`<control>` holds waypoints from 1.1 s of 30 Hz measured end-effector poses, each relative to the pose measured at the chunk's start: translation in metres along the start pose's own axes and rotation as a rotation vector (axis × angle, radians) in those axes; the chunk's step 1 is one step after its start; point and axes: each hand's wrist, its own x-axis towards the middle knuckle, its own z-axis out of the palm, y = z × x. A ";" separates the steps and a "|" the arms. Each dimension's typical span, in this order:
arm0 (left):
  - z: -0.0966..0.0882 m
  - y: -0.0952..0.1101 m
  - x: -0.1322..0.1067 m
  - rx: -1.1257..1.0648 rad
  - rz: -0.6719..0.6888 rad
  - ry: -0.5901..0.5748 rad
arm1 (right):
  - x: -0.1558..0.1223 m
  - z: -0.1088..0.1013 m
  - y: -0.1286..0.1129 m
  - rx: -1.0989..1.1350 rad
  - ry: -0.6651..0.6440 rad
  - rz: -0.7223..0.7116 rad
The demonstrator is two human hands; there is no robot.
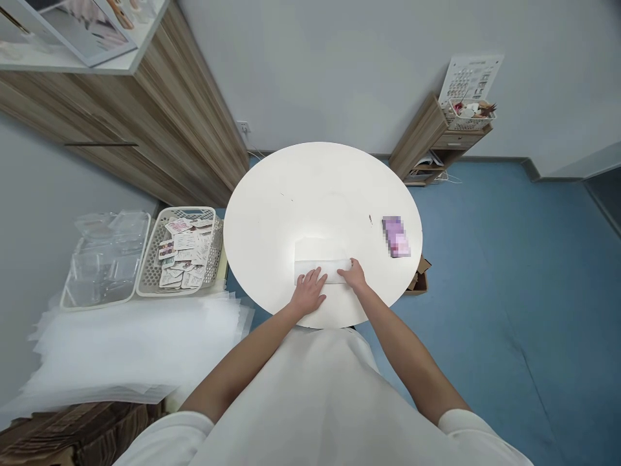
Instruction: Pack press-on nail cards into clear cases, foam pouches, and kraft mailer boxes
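Observation:
A white folded sheet [317,265], thin and flat, lies near the front of a round white table [320,175]. My left hand [309,292] rests flat on its lower left part with the fingers spread. At the sheet's right end is my right hand [354,275], its thumb and fingers bent around the edge and closed on it. Whether the sheet is paper or thin foam I cannot tell. To the right on the table lies a purple, pixelated flat object [396,236], apart from both hands.
Left of the table stand a basket of printed cards [179,292] and a basket of clear plastic boxes [99,304]. A stack of translucent white sheets [130,343] lies before them. A wooden cabinet [194,110] and a small shelf unit [417,139] stand behind.

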 end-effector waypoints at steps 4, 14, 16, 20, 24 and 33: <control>-0.003 0.000 0.001 0.000 -0.002 -0.014 | -0.002 -0.006 -0.005 0.057 -0.001 0.042; -0.007 -0.006 0.002 -0.009 0.060 -0.005 | -0.025 -0.005 0.007 0.218 0.035 0.048; -0.006 -0.004 -0.001 -0.016 0.078 -0.022 | -0.031 -0.002 0.009 0.164 0.107 -0.003; 0.000 0.003 -0.009 -0.049 0.154 -0.036 | -0.051 0.007 0.011 0.073 0.189 -0.067; 0.001 0.006 -0.012 -0.076 0.179 -0.037 | -0.064 0.013 0.010 0.007 0.020 -0.130; -0.004 0.008 -0.022 -0.021 0.326 -0.030 | -0.054 0.007 0.004 0.049 -0.160 -0.073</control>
